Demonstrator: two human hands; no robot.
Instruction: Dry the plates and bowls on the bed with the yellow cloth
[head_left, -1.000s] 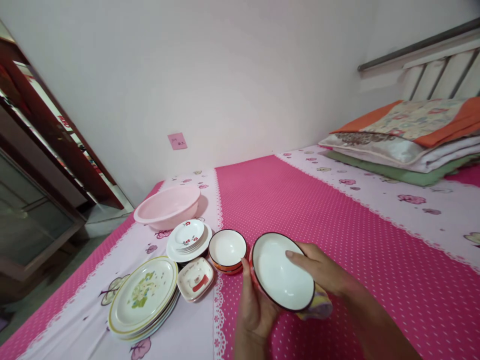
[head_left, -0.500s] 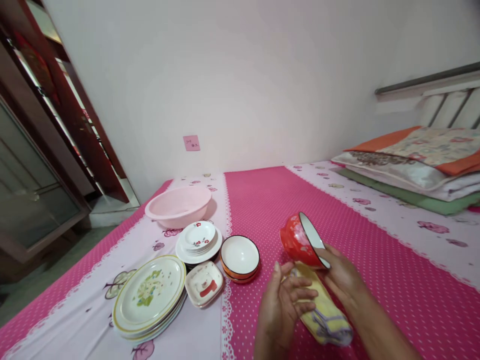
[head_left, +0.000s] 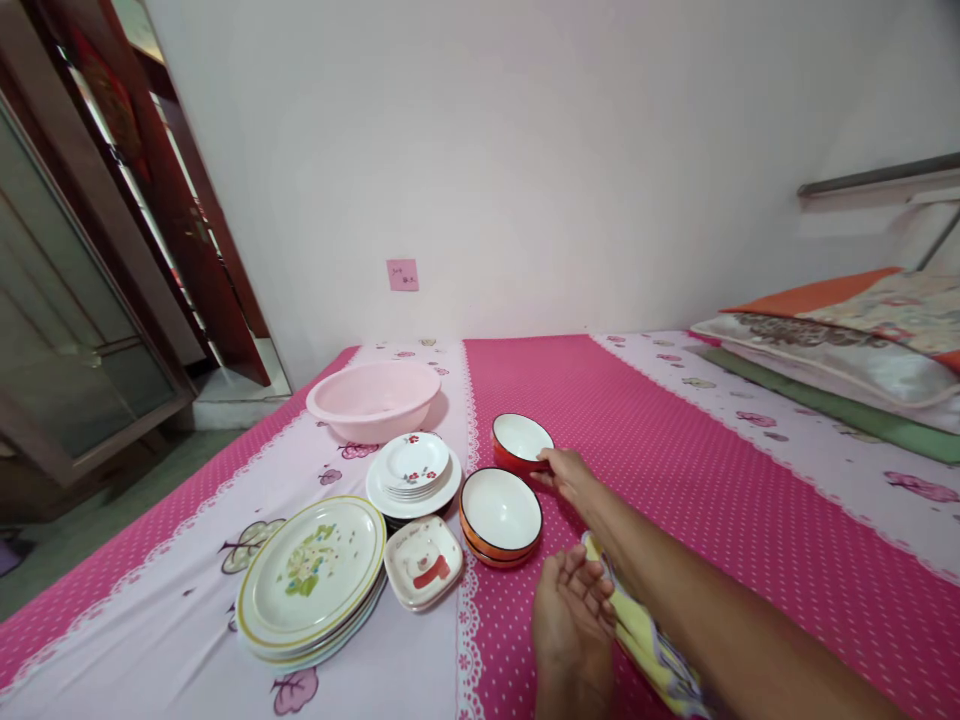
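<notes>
Just beyond a stack of orange round bowls with white insides and dark rims [head_left: 501,512], my right hand [head_left: 562,474] is clamped on the near right edge of a red round bowl with a white inside and a dark rim [head_left: 521,438], thumb at the rim, fingers below along its outer wall. The bowl is upright, mouth up, over the bright pink dotted bedsheet [head_left: 637,430]; whether its base bears on the sheet, I cannot tell. My left hand [head_left: 574,618] holds nothing, palm up, fingers loosely curled and apart from the thumb, beside a folded yellow cloth with a purplish edge [head_left: 636,628] that my right forearm partly hides. Left of the stacked bowls stand a squarish cream dish with a bear picture [head_left: 424,562], small white round plates with red flowers [head_left: 420,458] on a larger white plate [head_left: 374,490], big round plates with yellow rims [head_left: 315,560] and a pale pink plastic basin [head_left: 375,428].
</notes>
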